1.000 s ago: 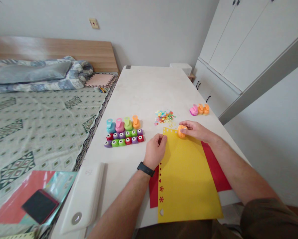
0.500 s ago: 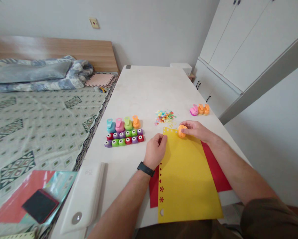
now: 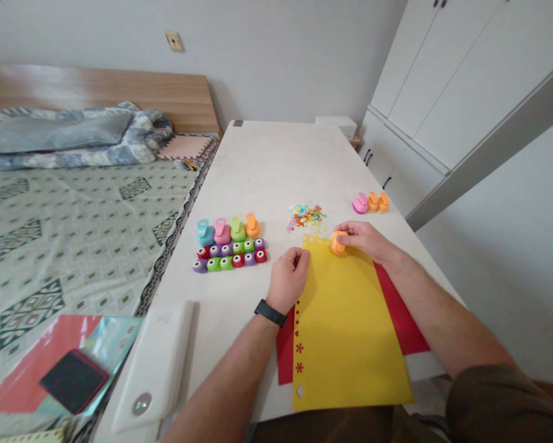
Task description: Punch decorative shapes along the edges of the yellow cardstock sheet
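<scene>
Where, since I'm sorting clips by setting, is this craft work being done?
Most likely a home bedroom: a bed with wooden headboard lies beside the white table, and white wardrobe doors fill the right. The right hand grips an orange punch on the yellow paper that the left hand holds.

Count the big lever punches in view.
8: row of four behind the small punches; trio near the table's right edge; orange one in the right hand on yellow paper.
</scene>
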A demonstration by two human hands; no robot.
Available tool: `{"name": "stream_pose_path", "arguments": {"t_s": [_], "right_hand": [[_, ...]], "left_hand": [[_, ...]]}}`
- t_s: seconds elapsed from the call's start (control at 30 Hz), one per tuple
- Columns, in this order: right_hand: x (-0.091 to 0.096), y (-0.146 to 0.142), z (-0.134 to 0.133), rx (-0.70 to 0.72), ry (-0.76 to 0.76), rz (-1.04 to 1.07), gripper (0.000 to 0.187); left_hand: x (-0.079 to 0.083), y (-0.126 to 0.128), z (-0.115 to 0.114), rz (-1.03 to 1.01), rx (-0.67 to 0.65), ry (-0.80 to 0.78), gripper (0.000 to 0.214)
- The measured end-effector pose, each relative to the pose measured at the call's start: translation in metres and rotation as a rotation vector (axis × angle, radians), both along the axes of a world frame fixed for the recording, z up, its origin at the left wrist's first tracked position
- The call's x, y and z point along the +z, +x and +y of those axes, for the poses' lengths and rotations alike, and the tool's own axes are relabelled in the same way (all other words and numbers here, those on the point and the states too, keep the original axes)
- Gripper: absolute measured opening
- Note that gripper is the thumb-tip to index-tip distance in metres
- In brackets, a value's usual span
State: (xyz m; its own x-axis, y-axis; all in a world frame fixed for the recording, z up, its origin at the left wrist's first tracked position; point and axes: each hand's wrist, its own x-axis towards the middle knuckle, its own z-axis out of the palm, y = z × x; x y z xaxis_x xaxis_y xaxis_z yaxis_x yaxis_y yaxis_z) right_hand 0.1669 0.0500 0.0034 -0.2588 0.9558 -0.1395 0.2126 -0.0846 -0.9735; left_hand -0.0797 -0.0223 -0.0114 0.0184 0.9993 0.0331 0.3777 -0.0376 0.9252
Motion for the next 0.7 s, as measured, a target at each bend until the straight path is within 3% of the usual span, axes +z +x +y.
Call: {"name": "stream_pose_path", "arguments": {"t_s": [0.23, 0.5, 0.7], "right_hand": [[0.006, -0.005, -0.001, -0.061, -0.012, 0.014, 0.050], [0.010, -0.003, -0.004, 0.024, 0.010, 0.042, 0.048], [0.008, 0.007, 0.005, -0.174, 0.179, 0.053, 0.047]], "left_hand": [[0.001, 0.001, 0.000, 0.015, -0.001, 0.002, 0.034], [-0.003, 0.000, 0.001, 0.005, -0.005, 0.017, 0.035], [-0.001, 0.000, 0.001, -0.013, 0.000, 0.006, 0.035]]}}
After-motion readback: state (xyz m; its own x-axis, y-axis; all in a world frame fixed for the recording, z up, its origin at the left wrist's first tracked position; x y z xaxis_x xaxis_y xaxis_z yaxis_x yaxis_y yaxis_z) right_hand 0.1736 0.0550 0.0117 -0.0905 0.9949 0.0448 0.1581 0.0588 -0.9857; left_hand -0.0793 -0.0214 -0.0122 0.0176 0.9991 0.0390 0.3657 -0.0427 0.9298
